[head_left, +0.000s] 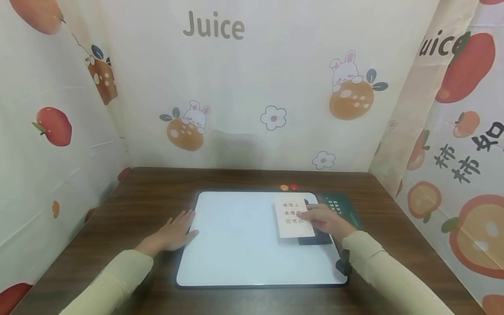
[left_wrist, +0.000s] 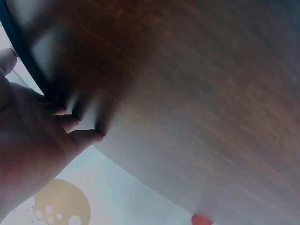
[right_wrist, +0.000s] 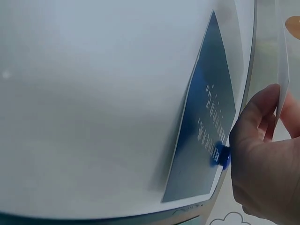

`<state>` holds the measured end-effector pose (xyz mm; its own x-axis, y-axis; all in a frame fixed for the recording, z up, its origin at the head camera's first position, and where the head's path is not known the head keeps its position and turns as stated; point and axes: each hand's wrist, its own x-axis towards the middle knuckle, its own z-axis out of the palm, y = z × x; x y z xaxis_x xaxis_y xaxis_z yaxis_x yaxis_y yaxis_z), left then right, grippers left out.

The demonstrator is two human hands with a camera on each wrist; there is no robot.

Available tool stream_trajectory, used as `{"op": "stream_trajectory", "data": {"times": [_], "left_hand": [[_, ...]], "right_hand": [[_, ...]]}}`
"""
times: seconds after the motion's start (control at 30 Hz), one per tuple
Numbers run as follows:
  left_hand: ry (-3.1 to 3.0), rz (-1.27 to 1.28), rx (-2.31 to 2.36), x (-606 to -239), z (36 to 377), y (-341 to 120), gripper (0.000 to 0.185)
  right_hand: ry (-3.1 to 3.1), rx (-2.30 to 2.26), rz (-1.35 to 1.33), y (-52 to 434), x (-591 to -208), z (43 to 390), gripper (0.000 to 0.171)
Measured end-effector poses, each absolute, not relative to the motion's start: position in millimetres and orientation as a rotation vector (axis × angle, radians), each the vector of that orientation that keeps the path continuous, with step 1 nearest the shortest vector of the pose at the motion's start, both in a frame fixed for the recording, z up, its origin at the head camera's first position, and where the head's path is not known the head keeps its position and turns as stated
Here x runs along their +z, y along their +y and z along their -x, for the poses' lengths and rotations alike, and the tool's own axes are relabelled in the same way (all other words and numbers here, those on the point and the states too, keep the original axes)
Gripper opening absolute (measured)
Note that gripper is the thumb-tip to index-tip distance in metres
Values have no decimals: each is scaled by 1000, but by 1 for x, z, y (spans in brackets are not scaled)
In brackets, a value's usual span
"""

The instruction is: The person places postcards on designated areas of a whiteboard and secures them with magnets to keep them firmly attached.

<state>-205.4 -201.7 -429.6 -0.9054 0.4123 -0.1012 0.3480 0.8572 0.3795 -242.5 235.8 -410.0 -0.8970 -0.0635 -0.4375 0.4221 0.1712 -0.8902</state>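
Right hand (head_left: 324, 220) has the cream card (head_left: 293, 215) pinched at its right edge, thumb on top, fingers (right_wrist: 255, 117) curled beneath. The card is a flat, upright rectangle, pale and matte, printed with three rows of dark Chinese characters too small to read. It hovers over the smooth, round-cornered white board (head_left: 240, 245). Just under the fingers a dark card (right_wrist: 201, 136) lies flat on the board, its pale print blurred. Beyond the knuckles, a dark green booklet (head_left: 340, 208) rests on the brown wood-grain counter (head_left: 157, 183). Left hand (head_left: 175, 232) lies flat, fingers straight and slightly spread, tips touching the board's left rim. "Juice" reads on the curtain (head_left: 214, 26).
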Motion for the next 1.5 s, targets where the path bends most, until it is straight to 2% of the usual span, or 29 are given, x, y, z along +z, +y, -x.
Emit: {"op": "stream_trajectory", "data": {"times": [0.17,0.43,0.63,1.1,1.5], "left_hand": [[2850,-587,531,-431,207,-203,70],[2853,-601,535,-437,210,-206,75],[2851,-609,543,-438,210,-207,77],[2841,-567,525,-432,208,-200,69],[2851,-576,500,-430,208,-201,69]], "right_hand": [[2072,-1786,-333,230,-410,241,69],[2046,-1813,-302,219,-413,242,50],[2021,-1850,-325,212,-417,244,47],[2144,-1753,-372,198,-419,244,58],[2213,-1658,-373,189,-416,243,64]]}}
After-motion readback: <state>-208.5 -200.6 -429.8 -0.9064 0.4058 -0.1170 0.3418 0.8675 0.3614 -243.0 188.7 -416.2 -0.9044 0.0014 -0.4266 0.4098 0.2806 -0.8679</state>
